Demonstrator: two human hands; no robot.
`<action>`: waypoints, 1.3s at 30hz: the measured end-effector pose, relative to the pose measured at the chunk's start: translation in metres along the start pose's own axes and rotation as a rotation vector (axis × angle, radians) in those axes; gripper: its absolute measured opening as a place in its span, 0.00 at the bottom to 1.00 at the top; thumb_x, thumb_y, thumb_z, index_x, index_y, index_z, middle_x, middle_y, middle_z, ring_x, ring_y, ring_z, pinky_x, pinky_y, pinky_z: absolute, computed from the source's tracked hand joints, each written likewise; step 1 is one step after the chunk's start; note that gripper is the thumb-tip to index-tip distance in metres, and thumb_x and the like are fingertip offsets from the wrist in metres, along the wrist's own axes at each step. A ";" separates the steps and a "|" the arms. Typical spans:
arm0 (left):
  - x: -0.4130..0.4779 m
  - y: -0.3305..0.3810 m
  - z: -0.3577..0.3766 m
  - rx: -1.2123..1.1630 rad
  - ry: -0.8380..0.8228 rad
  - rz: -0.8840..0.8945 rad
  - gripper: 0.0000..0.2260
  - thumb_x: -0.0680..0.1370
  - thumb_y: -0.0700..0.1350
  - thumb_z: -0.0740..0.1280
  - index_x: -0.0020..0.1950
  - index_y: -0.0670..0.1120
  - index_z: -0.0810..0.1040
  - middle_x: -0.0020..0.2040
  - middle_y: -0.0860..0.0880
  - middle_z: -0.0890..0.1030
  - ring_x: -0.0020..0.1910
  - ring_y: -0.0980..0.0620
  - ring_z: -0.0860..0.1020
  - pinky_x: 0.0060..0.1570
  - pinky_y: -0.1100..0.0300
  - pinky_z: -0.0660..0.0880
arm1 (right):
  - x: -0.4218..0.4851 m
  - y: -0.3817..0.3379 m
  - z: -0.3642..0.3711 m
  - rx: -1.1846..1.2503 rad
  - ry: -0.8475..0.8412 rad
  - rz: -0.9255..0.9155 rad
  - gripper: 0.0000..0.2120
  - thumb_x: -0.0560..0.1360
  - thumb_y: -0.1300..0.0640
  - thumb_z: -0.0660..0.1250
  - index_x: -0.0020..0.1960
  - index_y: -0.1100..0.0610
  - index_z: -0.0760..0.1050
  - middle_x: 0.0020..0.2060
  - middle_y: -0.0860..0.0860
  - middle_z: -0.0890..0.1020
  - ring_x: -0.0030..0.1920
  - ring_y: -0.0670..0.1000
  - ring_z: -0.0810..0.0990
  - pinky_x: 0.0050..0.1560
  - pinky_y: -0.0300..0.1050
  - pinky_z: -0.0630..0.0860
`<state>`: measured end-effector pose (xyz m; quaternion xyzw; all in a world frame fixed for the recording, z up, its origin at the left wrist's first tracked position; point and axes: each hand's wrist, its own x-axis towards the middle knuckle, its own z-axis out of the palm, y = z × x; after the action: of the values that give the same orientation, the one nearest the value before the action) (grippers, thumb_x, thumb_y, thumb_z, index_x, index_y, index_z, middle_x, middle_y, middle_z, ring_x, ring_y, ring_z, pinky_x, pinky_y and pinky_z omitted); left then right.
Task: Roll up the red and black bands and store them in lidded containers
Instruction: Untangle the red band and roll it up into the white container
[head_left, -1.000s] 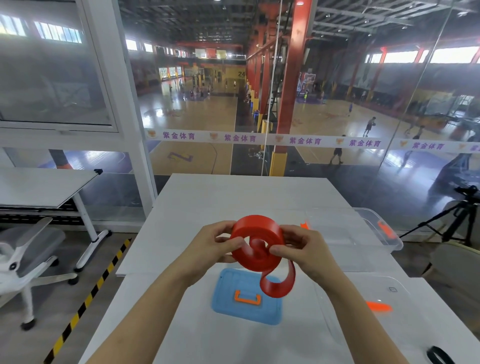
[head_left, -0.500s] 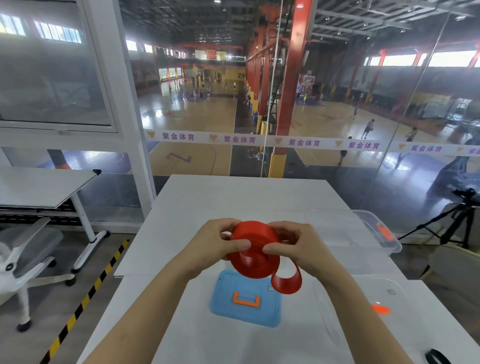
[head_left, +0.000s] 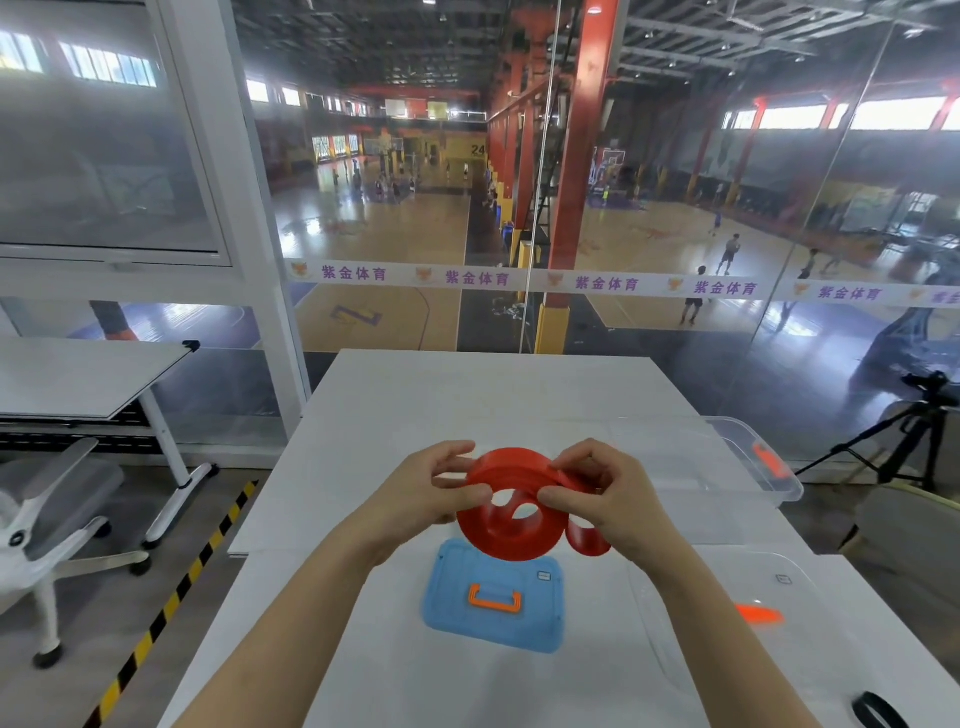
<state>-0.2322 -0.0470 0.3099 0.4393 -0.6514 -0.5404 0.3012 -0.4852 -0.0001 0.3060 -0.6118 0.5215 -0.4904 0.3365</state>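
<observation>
Both hands' fingers (head_left: 470, 496) pinching red band (head_left: 511, 525) coil, above blue lid (head_left: 493, 618)

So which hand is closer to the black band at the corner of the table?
Right. The right hand pinches the red band on the side toward the black band; the left hand holds the roll's far side.

**Glass-walled room above an indoor sports hall**

Ahead, a glass wall (head_left: 649, 322) with a white lettered strip (head_left: 519, 280) overlooks glossy wooden basketball courts (head_left: 384, 244), red steel columns (head_left: 576, 156) and bright high windows (head_left: 831, 114). The white table (head_left: 467, 395) runs forward to the glass. Off to the left stand a white window frame (head_left: 234, 208), a second desk (head_left: 78, 374), a grey office chair (head_left: 47, 519) and yellow-black floor tape (head_left: 171, 603). A tripod (head_left: 904, 436) stands far right.
</observation>
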 end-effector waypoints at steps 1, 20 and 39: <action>0.001 0.005 0.000 0.075 -0.004 0.019 0.28 0.76 0.52 0.78 0.74 0.57 0.72 0.64 0.58 0.81 0.58 0.56 0.83 0.52 0.63 0.81 | 0.001 -0.001 0.000 -0.027 -0.033 -0.008 0.13 0.70 0.60 0.83 0.49 0.51 0.82 0.44 0.50 0.89 0.46 0.52 0.89 0.48 0.46 0.85; -0.008 0.009 0.001 -0.302 0.105 0.036 0.08 0.81 0.45 0.72 0.60 0.49 0.86 0.55 0.43 0.87 0.55 0.46 0.86 0.47 0.51 0.86 | 0.006 0.005 0.004 0.221 0.107 -0.021 0.09 0.76 0.68 0.75 0.53 0.58 0.84 0.52 0.53 0.89 0.53 0.55 0.88 0.53 0.47 0.85; 0.001 -0.047 -0.001 -0.756 0.188 -0.104 0.12 0.81 0.44 0.72 0.60 0.38 0.84 0.56 0.35 0.86 0.53 0.42 0.87 0.43 0.53 0.85 | -0.006 0.045 0.075 0.261 0.285 0.192 0.13 0.75 0.64 0.78 0.57 0.55 0.83 0.51 0.52 0.89 0.51 0.53 0.89 0.54 0.52 0.86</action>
<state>-0.2201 -0.0495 0.2649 0.3774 -0.3526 -0.7143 0.4723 -0.4273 -0.0122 0.2412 -0.4351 0.5517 -0.6011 0.3808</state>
